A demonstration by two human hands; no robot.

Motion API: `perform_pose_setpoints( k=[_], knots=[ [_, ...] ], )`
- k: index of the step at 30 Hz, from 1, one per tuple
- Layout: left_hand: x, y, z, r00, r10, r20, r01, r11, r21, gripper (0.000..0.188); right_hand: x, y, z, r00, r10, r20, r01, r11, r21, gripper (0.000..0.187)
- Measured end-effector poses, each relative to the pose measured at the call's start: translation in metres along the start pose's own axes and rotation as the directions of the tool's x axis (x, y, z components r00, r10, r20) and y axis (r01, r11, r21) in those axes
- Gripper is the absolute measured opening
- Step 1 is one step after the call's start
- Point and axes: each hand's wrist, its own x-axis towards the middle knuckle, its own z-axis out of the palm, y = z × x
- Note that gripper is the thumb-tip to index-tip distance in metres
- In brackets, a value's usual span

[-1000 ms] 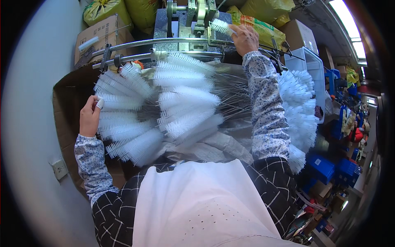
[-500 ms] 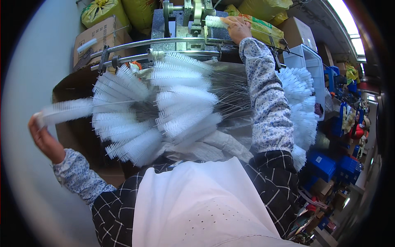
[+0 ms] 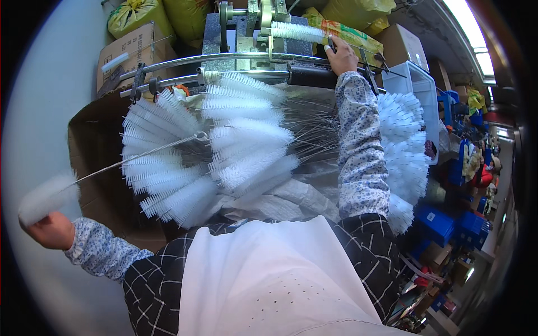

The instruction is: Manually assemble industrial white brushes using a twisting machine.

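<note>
Out at the far left, my left hand [image 3: 53, 229] is closed at the tip of a white bristle brush [image 3: 50, 196]. The brush's twisted wire stem reaches right, ending in a small loop above the heaped brushes. My right hand [image 3: 343, 58] is by the machine [image 3: 246, 42], with thumb and finger bent around a small dark part, which I cannot make out. Just left of those fingers, another white brush [image 3: 297, 32] lies across the machine. Below it, fanned bundles of white brushes [image 3: 252, 134] rest with wire stems pointing in different directions.
Two metal bars [image 3: 224, 57] run across the machine's front. A cardboard box [image 3: 131, 56] and yellow sacks [image 3: 188, 19] stand at the back left. More brushes [image 3: 400, 151] and a pale plastic crate [image 3: 423, 92] are on the right. Blue bins [image 3: 437, 224] sit beyond.
My left hand has swung farther left and down, drawing the brush off the pile so its looped stem shows. My right hand has slid right from the bristles of the brush at the machine.
</note>
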Motion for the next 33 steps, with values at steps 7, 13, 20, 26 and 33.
perform_pose_setpoints(
  k=[7,13,20,26,33],
  knots=[
    [-0.005,0.009,0.02,0.964,0.258,-0.06,-0.195,0.843,0.501,0.021,-0.011,-0.05,0.002,1.0,-0.028,-0.013,0.028,0.998,-0.052,0.037],
    [-0.007,0.015,0.038,0.975,0.216,-0.055,-0.148,0.811,0.566,0.022,-0.02,-0.104,0.008,0.999,-0.026,0.035,0.028,0.998,-0.061,0.03],
    [-0.009,0.014,0.064,0.995,0.038,-0.092,-0.02,0.982,0.19,0.024,-0.026,-0.14,0.021,0.998,-0.055,0.023,0.056,0.996,-0.071,0.018],
    [-0.008,0.006,0.054,0.997,0.029,-0.066,-0.03,1.0,-0.009,0.024,-0.023,-0.111,0.008,0.99,-0.072,0.12,0.081,0.994,-0.069,0.034],
    [-0.008,-0.002,0.033,0.999,-0.026,-0.035,0.024,0.998,-0.064,0.025,-0.003,-0.014,-0.008,0.995,-0.079,0.063,0.082,0.995,-0.054,0.036]
  ],
)
